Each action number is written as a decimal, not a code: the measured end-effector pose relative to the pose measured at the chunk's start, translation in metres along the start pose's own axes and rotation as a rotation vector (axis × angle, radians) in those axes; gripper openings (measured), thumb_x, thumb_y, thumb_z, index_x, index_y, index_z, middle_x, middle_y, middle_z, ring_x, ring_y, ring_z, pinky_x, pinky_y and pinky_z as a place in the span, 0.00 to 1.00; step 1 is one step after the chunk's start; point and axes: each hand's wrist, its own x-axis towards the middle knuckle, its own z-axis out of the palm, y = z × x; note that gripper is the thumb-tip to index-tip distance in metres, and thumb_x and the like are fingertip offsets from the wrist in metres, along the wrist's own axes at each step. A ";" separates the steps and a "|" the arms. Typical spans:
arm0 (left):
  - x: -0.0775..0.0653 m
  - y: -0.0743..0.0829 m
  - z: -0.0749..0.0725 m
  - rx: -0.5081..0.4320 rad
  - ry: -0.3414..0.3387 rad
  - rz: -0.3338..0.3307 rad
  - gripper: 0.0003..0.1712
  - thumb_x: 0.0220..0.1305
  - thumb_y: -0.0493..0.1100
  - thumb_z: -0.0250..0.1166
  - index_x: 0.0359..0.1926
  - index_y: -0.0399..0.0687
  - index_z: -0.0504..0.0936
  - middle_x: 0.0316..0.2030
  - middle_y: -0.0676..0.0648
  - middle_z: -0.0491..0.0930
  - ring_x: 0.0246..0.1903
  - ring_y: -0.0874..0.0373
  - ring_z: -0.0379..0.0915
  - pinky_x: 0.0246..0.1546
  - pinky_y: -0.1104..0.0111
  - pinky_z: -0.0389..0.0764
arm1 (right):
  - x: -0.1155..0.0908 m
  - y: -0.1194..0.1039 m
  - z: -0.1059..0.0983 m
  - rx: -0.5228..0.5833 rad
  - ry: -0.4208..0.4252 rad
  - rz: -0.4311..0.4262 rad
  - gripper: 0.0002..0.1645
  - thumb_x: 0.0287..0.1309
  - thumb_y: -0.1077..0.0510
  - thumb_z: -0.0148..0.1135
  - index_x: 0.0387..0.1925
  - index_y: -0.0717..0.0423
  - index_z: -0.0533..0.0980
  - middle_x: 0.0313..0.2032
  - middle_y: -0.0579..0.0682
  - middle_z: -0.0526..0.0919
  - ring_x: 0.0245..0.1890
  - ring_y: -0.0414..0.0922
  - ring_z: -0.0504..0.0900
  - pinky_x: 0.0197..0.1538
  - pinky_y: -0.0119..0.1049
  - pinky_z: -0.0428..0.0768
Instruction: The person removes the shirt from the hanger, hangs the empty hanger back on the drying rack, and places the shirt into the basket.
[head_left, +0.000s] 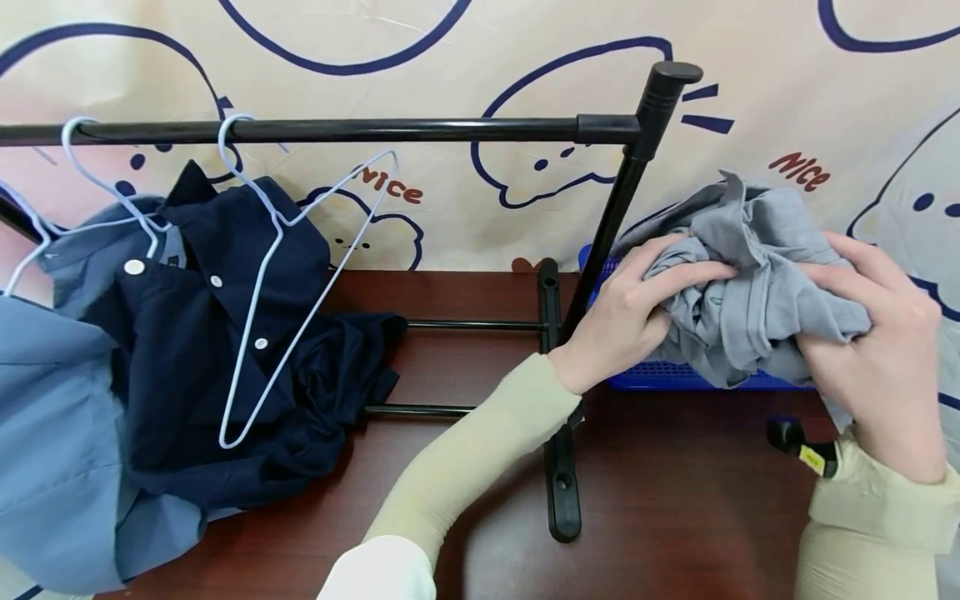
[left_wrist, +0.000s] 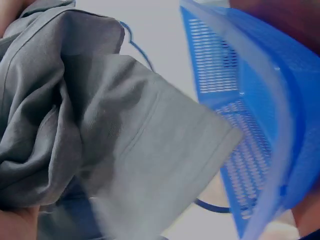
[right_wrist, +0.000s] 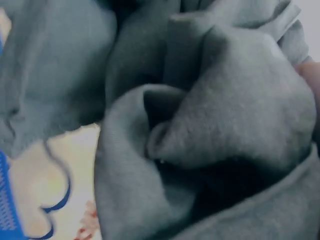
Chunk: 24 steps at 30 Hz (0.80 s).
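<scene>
A crumpled grey garment (head_left: 757,283) is held up between both hands at the right of the head view. My left hand (head_left: 626,308) grips its left side, thumb and fingers in the folds. On the other side my right hand (head_left: 873,333) grips a bunch of the cloth. Behind and below the garment is a blue plastic basket (head_left: 667,377), mostly hidden in the head view. The left wrist view shows a flap of the grey cloth (left_wrist: 165,135) hanging beside the basket (left_wrist: 280,100). Folds of the garment (right_wrist: 240,100) fill most of the right wrist view.
A black clothes rack (head_left: 420,131) stands on the brown table (head_left: 675,500), its upright post close to my left forearm. A white hanger (head_left: 258,283), a navy shirt (head_left: 202,358) and a light blue shirt (head_left: 52,450) hang at the left. Behind is a patterned cloth backdrop (head_left: 450,100).
</scene>
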 end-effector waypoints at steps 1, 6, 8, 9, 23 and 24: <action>0.000 -0.004 0.006 0.007 -0.022 -0.030 0.37 0.49 0.23 0.46 0.58 0.52 0.76 0.62 0.43 0.61 0.64 0.59 0.51 0.62 0.71 0.52 | 0.001 0.009 0.002 -0.009 -0.027 0.015 0.13 0.47 0.67 0.55 0.32 0.66 0.83 0.50 0.53 0.79 0.50 0.48 0.76 0.53 0.23 0.65; -0.012 -0.022 0.032 0.032 -0.201 -0.236 0.38 0.56 0.25 0.52 0.64 0.62 0.68 0.62 0.50 0.59 0.59 0.62 0.55 0.57 0.73 0.57 | -0.003 0.052 0.018 -0.012 -0.191 0.129 0.17 0.44 0.72 0.59 0.38 0.61 0.83 0.52 0.49 0.78 0.51 0.39 0.73 0.49 0.19 0.62; -0.018 -0.027 0.041 0.042 -0.287 -0.333 0.39 0.59 0.28 0.55 0.66 0.67 0.64 0.62 0.52 0.58 0.57 0.61 0.57 0.54 0.73 0.61 | -0.007 0.068 0.026 -0.025 -0.268 0.172 0.19 0.44 0.71 0.60 0.40 0.59 0.83 0.53 0.50 0.77 0.51 0.43 0.73 0.48 0.22 0.62; -0.022 -0.029 0.045 0.054 -0.323 -0.373 0.39 0.60 0.30 0.57 0.67 0.69 0.62 0.62 0.53 0.58 0.55 0.60 0.58 0.52 0.73 0.64 | -0.009 0.074 0.029 -0.037 -0.310 0.187 0.19 0.44 0.71 0.61 0.42 0.58 0.82 0.54 0.51 0.76 0.52 0.48 0.73 0.50 0.27 0.64; -0.043 -0.037 0.071 0.335 -0.572 -0.605 0.50 0.58 0.51 0.66 0.72 0.76 0.42 0.72 0.49 0.34 0.58 0.52 0.59 0.21 0.73 0.73 | -0.023 0.139 0.066 -0.214 -0.704 0.358 0.40 0.44 0.70 0.60 0.64 0.57 0.67 0.65 0.67 0.56 0.61 0.71 0.55 0.51 0.70 0.56; -0.044 -0.037 0.073 0.350 -0.574 -0.601 0.52 0.58 0.52 0.66 0.72 0.75 0.39 0.72 0.49 0.30 0.60 0.52 0.58 0.21 0.73 0.74 | -0.025 0.141 0.067 -0.223 -0.724 0.366 0.42 0.45 0.69 0.61 0.66 0.57 0.64 0.66 0.68 0.53 0.62 0.71 0.52 0.54 0.70 0.53</action>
